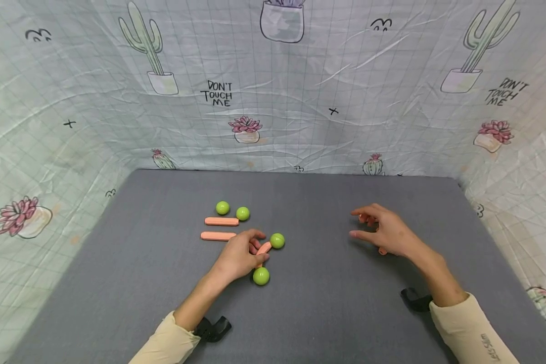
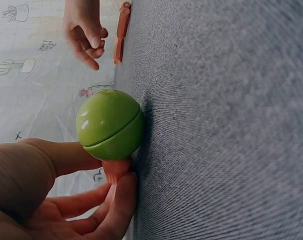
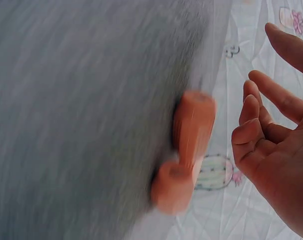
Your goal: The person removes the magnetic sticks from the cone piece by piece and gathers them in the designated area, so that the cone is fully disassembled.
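Note:
My left hand pinches a short ridged orange stick between thumb and fingers, low over the grey tabletop. One green ball lies by the stick's far end, and a second green ball sits at its near end. In the left wrist view a seamed green ball hides part of the held orange stick. Holding nothing, my right hand hovers with thumb and index finger spread. Orange sticks lie on the table beneath it, mostly covered by the hand in the head view.
Left of centre, two more orange sticks lie roughly parallel, a farther one and a nearer one. Beyond them sit two green balls, one on the left and one on the right. A patterned cloth walls the table's back and sides.

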Available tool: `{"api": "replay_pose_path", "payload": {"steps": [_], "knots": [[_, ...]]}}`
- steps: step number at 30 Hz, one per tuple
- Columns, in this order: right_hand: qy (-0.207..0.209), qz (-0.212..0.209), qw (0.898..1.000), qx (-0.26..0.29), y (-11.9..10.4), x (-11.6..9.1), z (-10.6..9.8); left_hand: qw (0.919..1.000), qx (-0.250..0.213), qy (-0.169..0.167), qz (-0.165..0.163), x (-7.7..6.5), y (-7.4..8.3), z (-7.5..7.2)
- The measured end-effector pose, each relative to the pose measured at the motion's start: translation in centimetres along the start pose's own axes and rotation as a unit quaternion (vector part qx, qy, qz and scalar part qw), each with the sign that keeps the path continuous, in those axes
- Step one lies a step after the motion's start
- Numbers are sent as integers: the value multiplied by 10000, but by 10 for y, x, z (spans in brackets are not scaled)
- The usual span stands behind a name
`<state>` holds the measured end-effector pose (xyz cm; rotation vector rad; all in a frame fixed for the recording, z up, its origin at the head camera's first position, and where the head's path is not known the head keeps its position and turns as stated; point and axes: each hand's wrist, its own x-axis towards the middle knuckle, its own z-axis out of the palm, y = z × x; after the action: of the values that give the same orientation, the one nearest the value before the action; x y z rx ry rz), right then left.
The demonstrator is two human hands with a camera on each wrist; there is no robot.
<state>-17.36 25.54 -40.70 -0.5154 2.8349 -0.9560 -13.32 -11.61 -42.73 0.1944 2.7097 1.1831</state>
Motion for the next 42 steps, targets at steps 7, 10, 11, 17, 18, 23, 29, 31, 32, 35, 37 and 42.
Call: {"api": "replay_pose_path", "payload": {"steps": [7, 10, 11, 17, 18, 23, 29, 31, 32, 35, 37, 42], "knots": [[-66, -343, 9992, 178, -7, 10, 13, 9999, -6, -32, 168, 2, 0, 3], [-168, -290, 9988, 362, -11, 15, 17, 9998, -44, -42, 180, 3, 0, 4], [-197, -284, 9986, 410, -12, 16, 18, 9998, -53, -30, 192, 4, 0, 4], [-462, -268, 9950, 841, -24, 25, 26, 9994, -91, 18, 319, 7, 0, 6], [-509, -275, 9943, 893, -27, 26, 28, 9994, -106, 23, 319, 7, 1, 6], [-747, -360, 9917, 980, -39, 32, 38, 9992, -112, 80, 366, 10, 1, 8], [-1035, -559, 9883, 973, -52, 39, 52, 9983, -94, 107, 560, 11, 1, 10], [-1118, -639, 9870, 962, -55, 41, 55, 9982, -42, 118, 584, 10, 1, 11], [-1146, -690, 9863, 964, -56, 42, 57, 9984, -19, 123, 550, 9, 1, 10], [-1246, -785, 9843, 972, -59, 45, 60, 9990, 77, 163, 413, 8, 2, 10], [-1331, -842, 9825, 997, -61, 46, 62, 9993, 135, 180, 291, 6, 3, 9], [-1585, -905, 9773, 1073, -65, 48, 65, 9998, 74, 188, 47, 5, 2, 8]]}}
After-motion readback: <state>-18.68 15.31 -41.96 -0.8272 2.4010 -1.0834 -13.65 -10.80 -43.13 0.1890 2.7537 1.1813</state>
